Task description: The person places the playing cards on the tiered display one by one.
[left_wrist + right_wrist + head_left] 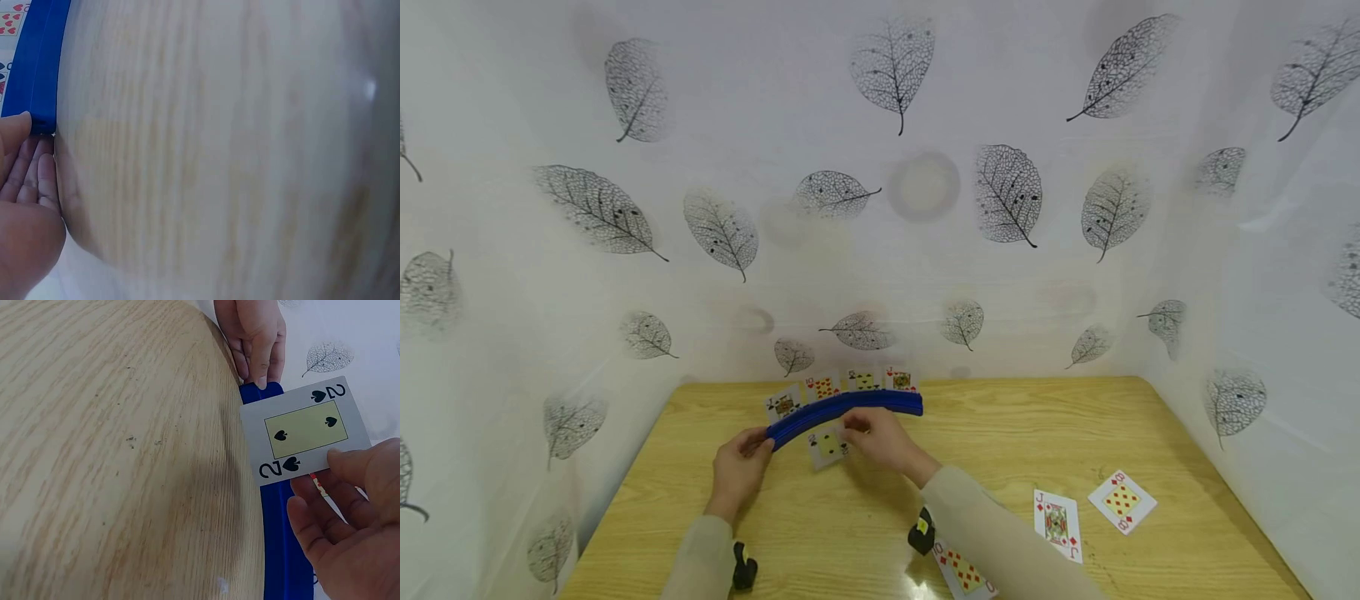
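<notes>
A curved blue card holder arches across the back of the table, with several playing cards standing in it, a red jack at its right. My left hand pinches the holder's left end; in the left wrist view the thumb lies on top and the fingers tuck beneath. Between right thumb and fingers I hold a two of spades, face up and slanted. My right hand is just in front of the holder's middle, and the card overlaps the blue strip in the right wrist view.
On the table's right lie loose face-up cards: a jack of diamonds and an eight of diamonds. A ten of diamonds is partly hidden by my right sleeve. Behind the wooden table hangs a white leaf-print curtain.
</notes>
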Available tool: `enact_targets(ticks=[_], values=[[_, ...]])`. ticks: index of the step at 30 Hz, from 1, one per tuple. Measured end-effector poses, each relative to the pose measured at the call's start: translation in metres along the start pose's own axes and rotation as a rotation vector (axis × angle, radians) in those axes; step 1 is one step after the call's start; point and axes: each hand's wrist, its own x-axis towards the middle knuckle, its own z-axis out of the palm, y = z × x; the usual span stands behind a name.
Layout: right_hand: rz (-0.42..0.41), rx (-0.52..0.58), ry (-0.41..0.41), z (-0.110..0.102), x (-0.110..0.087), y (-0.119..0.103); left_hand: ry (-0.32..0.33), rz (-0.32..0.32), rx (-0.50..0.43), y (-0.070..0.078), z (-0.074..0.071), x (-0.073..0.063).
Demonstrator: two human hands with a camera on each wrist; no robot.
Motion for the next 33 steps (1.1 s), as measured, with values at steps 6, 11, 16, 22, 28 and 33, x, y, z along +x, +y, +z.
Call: enact_targets(ticks=[6, 11, 16, 22, 28, 33], values=[[-0.013, 0.005, 0.016, 0.004, 0.009, -0.003, -0.019, -0.027, -0.007, 0.001, -0.001, -0.001], [0.014, 0.039, 0.023, 0.008, 0.018, -0.006, -0.017, -0.04, -0.007, 0.003, -0.002, -0.001], [0.058, 0.065, 0.019, 0.012, 0.025, -0.006, -0.022, -0.053, -0.005, 0.005, -0.002, -0.001], [0.089, 0.075, 0.042, 0.017, 0.031, -0.005, -0.022, -0.05, -0.01, 0.003, -0.002, 0.001], [0.095, 0.095, 0.057, 0.02, 0.036, -0.006, -0.026, -0.061, -0.021, 0.002, -0.003, 0.001], [0.079, 0.088, 0.073, 0.022, 0.04, -0.005, -0.033, -0.062, -0.024, -0.001, -0.002, 0.003]])
